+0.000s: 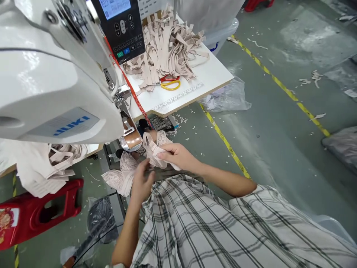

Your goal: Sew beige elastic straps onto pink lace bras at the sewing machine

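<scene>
A pale pink lace bra [127, 163] hangs in front of the sewing machine, its cups spread on either side of my left hand. My right hand [178, 155] is closed on the bra, pinching its band or strap between thumb and fingers. My left hand [142, 182] is beside the lower cup, with fingers apart and slightly blurred; nothing shows in its grasp. Just above the bra is the machine's sewing arm [131, 136] with its copper-coloured plate. The white machine head [61, 89] fills the upper left. Part of the bra is hidden behind my hands.
On the white table [214, 70] lie a heap of beige straps [170, 48] and red-and-yellow-handled scissors [170, 83]. A control panel [121, 29] stands by the machine. More pale garments [41, 167] hang at left, above a red stool [41, 216]. Scraps litter the floor.
</scene>
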Tool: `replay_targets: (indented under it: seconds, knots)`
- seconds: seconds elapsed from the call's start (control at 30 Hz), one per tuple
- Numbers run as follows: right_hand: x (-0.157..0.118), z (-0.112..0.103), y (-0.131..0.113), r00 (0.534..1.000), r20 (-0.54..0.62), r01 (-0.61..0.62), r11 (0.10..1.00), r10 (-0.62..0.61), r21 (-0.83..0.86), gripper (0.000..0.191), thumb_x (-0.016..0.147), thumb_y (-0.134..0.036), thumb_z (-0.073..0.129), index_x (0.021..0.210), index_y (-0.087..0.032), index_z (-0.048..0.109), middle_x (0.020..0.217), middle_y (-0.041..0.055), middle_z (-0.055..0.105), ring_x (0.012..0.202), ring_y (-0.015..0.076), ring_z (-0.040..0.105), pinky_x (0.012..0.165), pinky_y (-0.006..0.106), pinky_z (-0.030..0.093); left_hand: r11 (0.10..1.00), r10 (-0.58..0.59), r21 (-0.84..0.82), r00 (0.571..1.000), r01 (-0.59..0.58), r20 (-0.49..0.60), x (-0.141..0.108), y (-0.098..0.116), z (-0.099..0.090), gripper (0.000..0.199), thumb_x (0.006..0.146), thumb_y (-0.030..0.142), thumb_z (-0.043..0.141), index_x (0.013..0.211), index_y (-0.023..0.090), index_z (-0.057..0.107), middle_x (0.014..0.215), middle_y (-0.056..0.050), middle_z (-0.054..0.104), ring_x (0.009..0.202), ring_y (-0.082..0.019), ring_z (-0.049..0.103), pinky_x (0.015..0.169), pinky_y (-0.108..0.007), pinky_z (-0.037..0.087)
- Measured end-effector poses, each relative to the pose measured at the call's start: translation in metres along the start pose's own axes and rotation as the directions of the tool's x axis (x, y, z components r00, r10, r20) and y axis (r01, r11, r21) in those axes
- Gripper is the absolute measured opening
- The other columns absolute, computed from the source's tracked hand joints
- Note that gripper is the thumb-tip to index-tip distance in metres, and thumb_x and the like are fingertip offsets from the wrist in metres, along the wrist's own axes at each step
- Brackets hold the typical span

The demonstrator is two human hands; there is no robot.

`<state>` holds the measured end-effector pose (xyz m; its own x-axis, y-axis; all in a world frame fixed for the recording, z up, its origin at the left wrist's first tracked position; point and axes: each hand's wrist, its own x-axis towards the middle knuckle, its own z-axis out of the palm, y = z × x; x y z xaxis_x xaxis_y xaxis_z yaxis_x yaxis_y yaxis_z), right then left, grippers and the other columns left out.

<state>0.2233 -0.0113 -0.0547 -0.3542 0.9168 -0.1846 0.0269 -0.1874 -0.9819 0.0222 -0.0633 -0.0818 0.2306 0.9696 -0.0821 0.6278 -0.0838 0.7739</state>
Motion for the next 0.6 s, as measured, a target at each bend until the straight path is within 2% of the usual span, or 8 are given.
replay_targets:
  seconds: [0.1, 0.2, 0.27, 0.3, 0.37, 0.43, 0.53, 0.6]
  knots:
    - [0.002, -0.005, -0.007, 0.97, 0.212, 0.175, 0.952, -0.122, -0.251, 0.04, 0.093, -0.044, 0.056, 0.063, -0.017, 0.057, 0.064, -0.0024, 0.045, 0.065, 0.0112, 0.043, 0.063, 0.026, 0.033, 0.969, 0.245, 0.057, 0.964, -0.24, -0.103, -0.003, 0.02, -0.041, 0.042, 0.095, 0.022, 0.049, 0.137, 0.021, 0.048, 0.139, -0.013, 0.058, 0.134, -0.026, 0.052, 0.112, -0.048, 0.043]
    - [0.002, -0.003, -0.012, 0.903, 0.385, 0.341, 0.861, -0.189, -0.378, 0.04, 0.097, -0.039, 0.051, 0.064, -0.017, 0.057, 0.066, -0.0018, 0.05, 0.065, 0.0109, 0.047, 0.062, 0.025, 0.033, 0.887, 0.401, 0.182, 0.904, -0.424, 0.15, 0.01, 0.036, -0.059, 0.055, 0.091, 0.019, 0.052, 0.144, 0.019, 0.038, 0.14, -0.015, 0.057, 0.138, -0.028, 0.048, 0.117, -0.053, 0.034]
    - [0.001, -0.002, -0.011, 0.863, 0.456, 0.442, 0.762, -0.217, -0.473, 0.035, 0.098, -0.035, 0.05, 0.07, -0.018, 0.062, 0.069, -0.0011, 0.055, 0.065, 0.0111, 0.049, 0.061, 0.025, 0.032, 0.846, 0.417, 0.242, 0.873, -0.475, 0.254, 0.019, 0.035, -0.06, 0.042, 0.091, 0.02, 0.055, 0.132, 0.019, 0.048, 0.117, -0.011, 0.069, 0.117, -0.025, 0.062, 0.114, -0.053, 0.037]
    - [0.001, -0.002, -0.009, 0.844, 0.48, 0.497, 0.689, -0.241, -0.528, 0.031, 0.099, -0.032, 0.05, 0.076, -0.018, 0.066, 0.071, -0.0006, 0.058, 0.066, 0.0114, 0.05, 0.06, 0.026, 0.03, 0.824, 0.444, 0.26, 0.859, -0.503, 0.255, 0.021, 0.031, -0.059, 0.028, 0.092, 0.021, 0.057, 0.12, 0.019, 0.054, 0.101, -0.007, 0.071, 0.101, -0.023, 0.066, 0.107, -0.049, 0.044]
    - [0.0, -0.001, -0.004, 0.799, 0.505, 0.598, 0.512, -0.325, -0.617, 0.024, 0.098, -0.028, 0.05, 0.088, -0.019, 0.07, 0.076, 0.0007, 0.064, 0.067, 0.0121, 0.051, 0.059, 0.027, 0.027, 0.764, 0.552, 0.277, 0.812, -0.583, 0.187, 0.02, 0.02, -0.056, 0.005, 0.092, 0.019, 0.058, 0.097, 0.02, 0.057, 0.075, 0.0, 0.065, 0.073, -0.017, 0.062, 0.08, -0.036, 0.052]
    - [-0.001, 0.0, 0.002, 0.748, 0.507, 0.653, 0.344, -0.428, -0.674, 0.023, 0.099, -0.026, 0.05, 0.094, -0.02, 0.071, 0.077, 0.0013, 0.066, 0.066, 0.0123, 0.05, 0.06, 0.029, 0.026, 0.674, 0.68, 0.32, 0.728, -0.665, 0.081, 0.013, 0.01, -0.053, 0.008, 0.091, 0.014, 0.059, 0.088, 0.021, 0.055, 0.063, 0.003, 0.057, 0.06, -0.014, 0.053, 0.059, -0.028, 0.043]
    - [-0.002, 0.003, 0.009, 0.665, 0.495, 0.686, 0.194, -0.56, -0.702, 0.025, 0.1, -0.027, 0.049, 0.088, -0.02, 0.07, 0.068, -0.0006, 0.062, 0.061, 0.012, 0.045, 0.06, 0.031, 0.027, 0.564, 0.787, 0.426, 0.617, -0.707, -0.018, 0.001, 0.005, -0.05, 0.017, 0.086, 0.007, 0.065, 0.083, 0.022, 0.056, 0.057, 0.006, 0.05, 0.056, -0.012, 0.048, 0.055, -0.027, 0.039]
    - [-0.003, 0.007, 0.011, 0.613, 0.482, 0.704, 0.157, -0.626, -0.693, 0.025, 0.1, -0.028, 0.05, 0.086, -0.021, 0.07, 0.064, -0.0019, 0.059, 0.059, 0.0119, 0.042, 0.06, 0.031, 0.028, 0.526, 0.814, 0.459, 0.58, -0.716, -0.029, -0.003, 0.008, -0.05, 0.024, 0.083, 0.005, 0.069, 0.075, 0.022, 0.054, 0.056, 0.006, 0.049, 0.057, -0.012, 0.048, 0.059, -0.026, 0.044]
